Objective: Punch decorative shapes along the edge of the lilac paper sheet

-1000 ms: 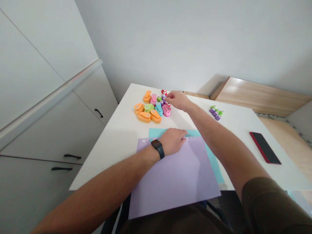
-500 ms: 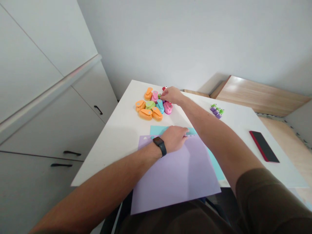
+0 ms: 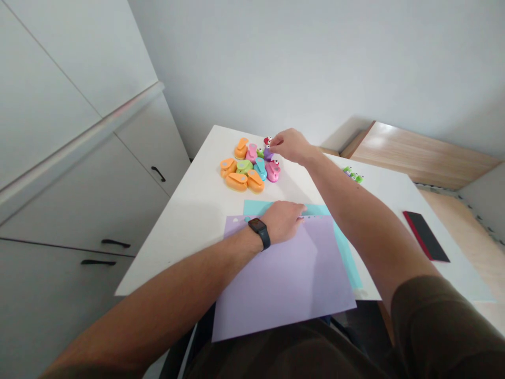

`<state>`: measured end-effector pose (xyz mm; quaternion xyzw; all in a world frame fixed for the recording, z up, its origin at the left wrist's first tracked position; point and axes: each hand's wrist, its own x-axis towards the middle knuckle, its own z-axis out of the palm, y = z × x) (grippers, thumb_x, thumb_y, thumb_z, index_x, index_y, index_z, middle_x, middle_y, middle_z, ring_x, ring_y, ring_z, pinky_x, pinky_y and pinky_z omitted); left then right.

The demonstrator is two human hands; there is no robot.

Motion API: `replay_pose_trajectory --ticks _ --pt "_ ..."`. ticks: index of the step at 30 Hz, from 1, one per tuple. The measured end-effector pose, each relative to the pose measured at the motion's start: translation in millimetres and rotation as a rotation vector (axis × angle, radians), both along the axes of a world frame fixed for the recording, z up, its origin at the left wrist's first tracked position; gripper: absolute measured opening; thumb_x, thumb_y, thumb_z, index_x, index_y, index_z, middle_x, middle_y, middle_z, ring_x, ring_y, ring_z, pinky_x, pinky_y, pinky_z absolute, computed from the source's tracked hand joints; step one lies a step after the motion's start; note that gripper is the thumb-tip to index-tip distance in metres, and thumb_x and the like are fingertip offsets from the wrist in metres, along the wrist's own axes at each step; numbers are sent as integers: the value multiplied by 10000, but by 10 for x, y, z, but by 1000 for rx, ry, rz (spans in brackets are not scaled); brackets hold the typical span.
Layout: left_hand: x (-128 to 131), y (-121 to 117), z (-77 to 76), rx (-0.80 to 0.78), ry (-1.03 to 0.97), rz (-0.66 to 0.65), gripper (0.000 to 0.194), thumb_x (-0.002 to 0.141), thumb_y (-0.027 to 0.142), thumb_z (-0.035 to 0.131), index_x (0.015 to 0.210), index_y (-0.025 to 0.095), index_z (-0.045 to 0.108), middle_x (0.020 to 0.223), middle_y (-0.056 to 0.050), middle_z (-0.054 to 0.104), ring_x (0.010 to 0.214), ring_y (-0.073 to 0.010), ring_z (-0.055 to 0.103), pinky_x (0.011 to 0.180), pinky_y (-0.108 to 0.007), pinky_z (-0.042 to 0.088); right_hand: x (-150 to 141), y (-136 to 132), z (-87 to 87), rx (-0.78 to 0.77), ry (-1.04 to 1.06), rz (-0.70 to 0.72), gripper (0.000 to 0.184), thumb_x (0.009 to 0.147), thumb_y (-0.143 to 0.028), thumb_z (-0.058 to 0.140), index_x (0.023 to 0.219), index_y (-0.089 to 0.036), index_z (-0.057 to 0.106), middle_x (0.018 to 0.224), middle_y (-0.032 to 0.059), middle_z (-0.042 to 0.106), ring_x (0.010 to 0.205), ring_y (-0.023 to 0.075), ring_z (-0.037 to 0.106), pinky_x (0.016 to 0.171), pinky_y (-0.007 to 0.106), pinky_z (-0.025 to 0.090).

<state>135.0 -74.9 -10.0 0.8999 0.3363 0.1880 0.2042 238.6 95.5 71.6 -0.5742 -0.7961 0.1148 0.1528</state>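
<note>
My left hand, with a dark watch on its wrist, lies over the top edge of a purple sheet of paper. Its thumb and fingers are closed at that edge. Under the purple sheet is a light blue sheet, showing along the top and right. My right hand reaches to the back of the table, its fingertips pinched on a small purple figure with googly eyes. Beside it are orange, pink, green and blue craft punches and a small red googly-eyed piece.
Several green and purple googly-eyed pieces sit beyond my right forearm, partly hidden by it. A black and red flat object lies at the right of the white table. White cabinets stand left, and a wall is behind.
My right hand has drawn slightly up and to the right, and the purple googly-eyed figure now shows at its fingertips. My left hand stays on the paper.
</note>
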Motion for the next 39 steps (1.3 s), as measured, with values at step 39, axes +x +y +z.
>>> replay_pose_trajectory --ticks 39 --pt "39 14 -26 -66 -99 61 251 959 271 612 1181 189 695 1032 -67 784 986 -226 726 908 -358 543 1604 -1900 -484 -440 1366 -109 216 876 -382 759 982 -241 634 1046 50 713 874 177 647 703 314 463"
